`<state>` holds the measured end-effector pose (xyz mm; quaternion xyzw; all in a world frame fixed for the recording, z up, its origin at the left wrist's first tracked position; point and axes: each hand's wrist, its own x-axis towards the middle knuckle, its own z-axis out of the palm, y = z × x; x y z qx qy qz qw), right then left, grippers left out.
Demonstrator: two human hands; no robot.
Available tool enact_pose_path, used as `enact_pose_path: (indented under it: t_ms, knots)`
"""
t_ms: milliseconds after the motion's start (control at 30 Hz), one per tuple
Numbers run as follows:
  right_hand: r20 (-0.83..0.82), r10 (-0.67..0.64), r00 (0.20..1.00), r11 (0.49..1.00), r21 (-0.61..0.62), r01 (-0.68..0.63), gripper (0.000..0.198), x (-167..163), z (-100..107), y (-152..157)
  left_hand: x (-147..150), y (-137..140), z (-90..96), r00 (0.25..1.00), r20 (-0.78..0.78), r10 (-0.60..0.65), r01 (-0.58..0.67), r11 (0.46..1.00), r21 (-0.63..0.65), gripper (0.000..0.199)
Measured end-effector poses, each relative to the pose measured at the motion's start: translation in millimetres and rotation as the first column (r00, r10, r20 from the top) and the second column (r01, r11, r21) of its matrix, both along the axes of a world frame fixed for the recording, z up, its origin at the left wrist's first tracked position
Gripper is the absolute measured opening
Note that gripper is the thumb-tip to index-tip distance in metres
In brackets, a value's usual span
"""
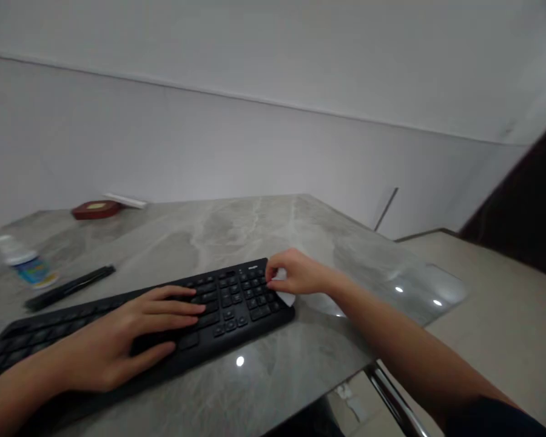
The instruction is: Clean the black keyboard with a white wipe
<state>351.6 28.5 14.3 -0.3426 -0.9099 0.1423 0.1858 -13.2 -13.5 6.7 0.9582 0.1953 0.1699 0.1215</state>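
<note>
A black keyboard [230, 303] lies slantwise across the grey marbled table. My left hand [131, 334] rests flat on its middle keys, fingers spread and pointing right. Over the number keys at the keyboard's right end, my right hand [295, 272] is closed on a white wipe [287, 297]. Part of the wipe hangs below the fingers, against the keyboard's right edge; the rest is hidden in the hand.
Left of the keyboard lie a black stick-like object [70, 288] and a white spray bottle [27, 264] with a blue label. A dark red box [96, 209] and a flat white object [125, 200] sit near the wall. The table [264, 224] ends at the right, above a pale floor.
</note>
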Motion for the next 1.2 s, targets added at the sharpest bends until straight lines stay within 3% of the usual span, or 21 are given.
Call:
enact_pose_path:
  t_ms: [67, 267, 533, 1200]
  knots:
    - [-0.006, -0.005, 1.000, 1.000, -0.001, 0.005, 0.004, 3, 1, 0, 0, 5, 3.0, 0.996, -0.088, 0.013, -0.013, 1.000, -0.008, 0.049]
    - [0.029, 0.031, 0.999, 0.999, -0.012, -0.030, 0.021, 6, 5, -5, 10, 3, 5.7, 0.996, -0.085, -0.032, 0.031, 0.999, -0.020, 0.048]
    - [-0.024, -0.041, 0.999, 0.999, 0.032, 0.041, 0.014, 0, -3, -2, 10, 3, 7.0, 0.999, -0.034, -0.036, 0.035, 0.999, -0.038, 0.048]
    - [-0.014, 0.016, 1.000, 0.997, 0.072, -0.015, 0.015, -9, -2, -7, 8, 3, 5.6, 0.998, -0.056, -0.035, 0.033, 0.999, -0.029, 0.049]
